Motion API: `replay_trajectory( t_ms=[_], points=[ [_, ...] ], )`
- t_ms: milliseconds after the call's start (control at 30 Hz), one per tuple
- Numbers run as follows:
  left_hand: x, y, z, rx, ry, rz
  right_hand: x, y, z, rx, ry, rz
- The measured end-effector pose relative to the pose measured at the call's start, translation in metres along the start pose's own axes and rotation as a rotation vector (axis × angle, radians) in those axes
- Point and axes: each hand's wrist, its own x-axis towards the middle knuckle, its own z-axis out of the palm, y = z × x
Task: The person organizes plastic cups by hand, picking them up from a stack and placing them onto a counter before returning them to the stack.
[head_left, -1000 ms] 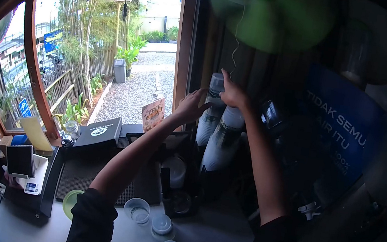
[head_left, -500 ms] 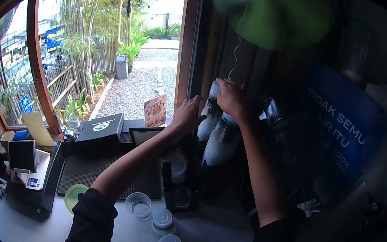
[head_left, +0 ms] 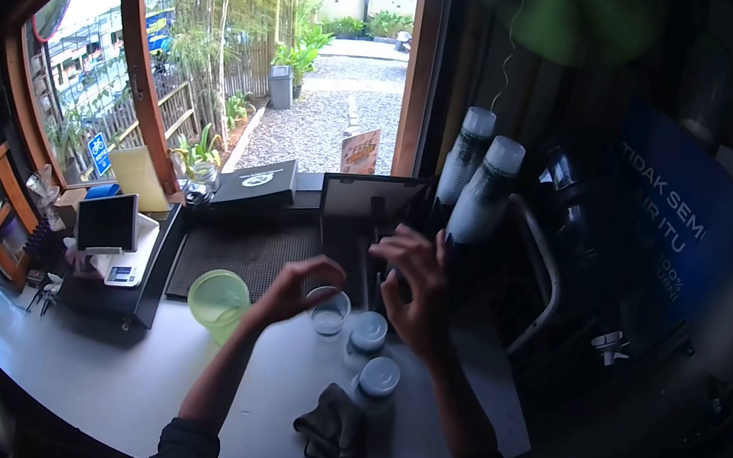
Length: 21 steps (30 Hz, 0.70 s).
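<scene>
My left hand [head_left: 296,290] hovers over the counter with its fingers curved and apart, holding nothing. It is close to a clear plastic cup [head_left: 330,316] and to the right of a pale green container [head_left: 220,300]. My right hand [head_left: 414,288] is raised with fingers spread, also without anything in it. Below it stand two small lidded containers, one [head_left: 367,332] behind the other [head_left: 378,378]. A crumpled dark cloth [head_left: 332,423] lies in front of them. Two tall stacks of plastic cups, the left stack [head_left: 465,154] and the right stack [head_left: 486,190], rise beyond my right hand.
A black ribbed mat [head_left: 244,258] lies on the grey counter [head_left: 110,361]. A tablet on a stand [head_left: 107,222] is at left, a black box [head_left: 255,184] by the window. A curved metal bar [head_left: 544,275] and a blue sign [head_left: 662,216] are at right; a green fan [head_left: 569,18] hangs above.
Both hands have come away from the cup stacks, moving back and down over the counter. The view has shifted, showing more of the counter, the cloth and the stacks' tops.
</scene>
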Motion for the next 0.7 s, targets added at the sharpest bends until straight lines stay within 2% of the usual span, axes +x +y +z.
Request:
replay_trajectory(
  t_ms=[100, 133, 267, 367, 433, 500, 533, 600, 700],
  points=[
    [-0.052, -0.014, 0.025, 0.406, -0.076, 0.022, -0.038, -0.004, 0.027, 0.119, -0.238, 0.107],
    [-0.064, -0.025, 0.033, 0.413, -0.069, -0.029, -0.05, -0.004, 0.032, 0.166, -0.323, 0.154],
    [-0.087, -0.058, 0.043, 0.574, -0.007, 0.023, -0.087, -0.008, 0.043, -0.16, -0.542, 0.152],
    [-0.092, -0.063, 0.042, 0.425, 0.11, 0.013, -0.12, 0.003, 0.066, -0.272, -0.616, 0.276],
    [-0.091, -0.051, 0.035, 0.232, 0.291, 0.029, -0.125, 0.003, 0.071, -0.226, -0.562, 0.263],
    [-0.09, -0.034, 0.03, 0.028, 0.429, -0.118, -0.128, 0.003, 0.07, -0.268, -0.559, 0.255],
    [-0.088, -0.024, 0.028, -0.302, 0.442, -0.252, -0.128, 0.003, 0.07, -0.286, -0.556, 0.246],
    [-0.083, -0.008, 0.022, -0.564, 0.466, -0.22, -0.127, 0.004, 0.07, -0.32, -0.546, 0.23],
    [-0.078, 0.013, 0.018, -0.867, 0.47, -0.206, -0.105, -0.025, 0.049, -0.064, -0.211, 0.331]
  ],
)
